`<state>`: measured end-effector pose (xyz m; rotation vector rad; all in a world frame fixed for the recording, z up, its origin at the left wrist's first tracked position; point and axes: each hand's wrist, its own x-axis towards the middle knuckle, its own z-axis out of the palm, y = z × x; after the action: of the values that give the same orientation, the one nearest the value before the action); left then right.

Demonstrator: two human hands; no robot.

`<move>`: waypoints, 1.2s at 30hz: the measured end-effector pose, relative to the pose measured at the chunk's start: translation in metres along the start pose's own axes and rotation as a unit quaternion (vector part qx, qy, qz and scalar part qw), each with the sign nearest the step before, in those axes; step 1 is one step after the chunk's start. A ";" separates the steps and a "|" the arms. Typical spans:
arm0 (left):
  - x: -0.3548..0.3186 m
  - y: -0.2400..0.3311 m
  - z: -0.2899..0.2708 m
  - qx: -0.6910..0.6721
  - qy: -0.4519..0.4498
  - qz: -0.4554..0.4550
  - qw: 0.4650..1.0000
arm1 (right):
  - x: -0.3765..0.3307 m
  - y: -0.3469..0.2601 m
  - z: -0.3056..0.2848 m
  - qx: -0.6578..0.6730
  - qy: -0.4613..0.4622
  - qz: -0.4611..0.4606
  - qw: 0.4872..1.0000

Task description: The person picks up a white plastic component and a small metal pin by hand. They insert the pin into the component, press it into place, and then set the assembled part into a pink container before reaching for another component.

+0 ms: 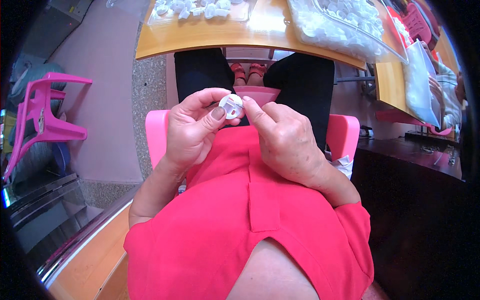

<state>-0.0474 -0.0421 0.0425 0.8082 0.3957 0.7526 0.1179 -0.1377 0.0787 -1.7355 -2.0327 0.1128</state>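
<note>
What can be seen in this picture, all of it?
Cap: one, white, round, pinched between both hands.
Table: one, yellow-wood, top of the picture.
Tray: one, clear, on the table's left, holding white parts.
Bag: one, clear, on the table's right, full of white parts.
Chair: one, pink, tilted, at far left.
Stool: one, pink, under the person.
Co-worker: one, at far right, holding a clear bag.
Left hand: thumb and fingers on the cap.
Right hand: fingertip touching the cap.
</note>
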 end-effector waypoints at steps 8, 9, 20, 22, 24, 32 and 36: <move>0.001 -0.002 -0.002 0.039 -0.021 0.027 0.999 | 0.003 -0.002 -0.001 -0.028 -0.010 -0.022 0.999; 0.001 -0.002 -0.002 0.045 -0.028 0.035 0.998 | 0.003 -0.003 -0.001 -0.046 -0.017 -0.024 0.999; 0.003 -0.009 -0.011 0.176 -0.042 0.088 0.980 | 0.015 -0.007 -0.010 -0.122 -0.118 -0.051 0.984; 0.003 -0.009 -0.013 0.190 -0.044 0.079 0.978 | 0.017 -0.004 -0.011 -0.121 -0.165 -0.048 0.978; 0.004 -0.011 -0.015 0.177 -0.049 0.068 0.981 | 0.018 0.000 -0.009 -0.096 -0.176 -0.055 0.978; 0.013 -0.007 -0.020 0.018 -0.067 -0.022 0.997 | 0.006 -0.007 -0.007 -0.060 -0.088 0.025 0.994; 0.014 -0.007 -0.023 0.007 -0.079 -0.018 0.997 | 0.001 -0.004 -0.002 -0.009 -0.044 0.026 0.999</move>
<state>-0.0484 -0.0237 0.0214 0.8654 0.2736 0.6481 0.1151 -0.1376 0.0822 -1.8247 -2.0568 0.1916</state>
